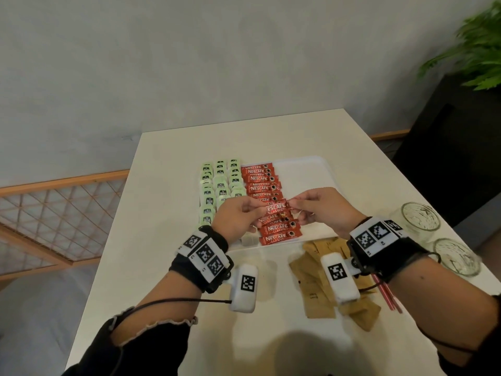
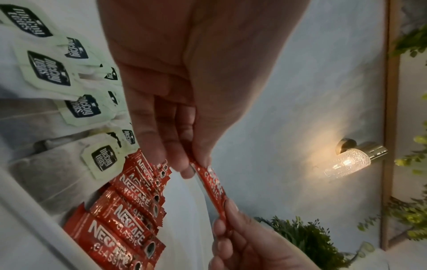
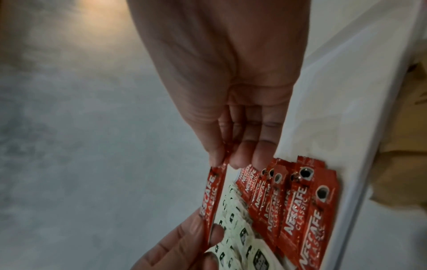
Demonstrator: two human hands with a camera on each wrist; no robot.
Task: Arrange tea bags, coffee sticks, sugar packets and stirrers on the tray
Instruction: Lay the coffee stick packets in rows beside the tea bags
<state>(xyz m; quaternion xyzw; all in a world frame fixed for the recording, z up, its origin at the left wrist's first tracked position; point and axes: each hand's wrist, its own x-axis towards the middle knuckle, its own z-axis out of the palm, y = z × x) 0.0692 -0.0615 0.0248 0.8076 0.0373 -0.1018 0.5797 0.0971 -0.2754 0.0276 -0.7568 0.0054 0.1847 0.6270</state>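
One red Nescafe coffee stick [image 1: 275, 208] hangs level just above the white tray [image 1: 306, 169], held at both ends. My left hand [image 1: 257, 211] pinches its left end and my right hand [image 1: 294, 204] pinches its right end. The left wrist view shows thumb and fingers of the left hand [image 2: 194, 164] on the stick [image 2: 212, 184]. In the right wrist view my right hand [image 3: 221, 159] nips the stick's tip [image 3: 211, 197]. Below it a column of coffee sticks [image 1: 260, 180] overlaps down the tray's middle. Rows of green tea bags [image 1: 219, 183] fill its left side.
Brown sugar packets [image 1: 317, 283] lie loose on the table in front of the tray, partly under my right wrist. Red stirrers [image 1: 385, 294] lie to their right. Two glass jars [image 1: 420, 219] [image 1: 455, 257] stand near the table's right edge. The tray's right part is bare.
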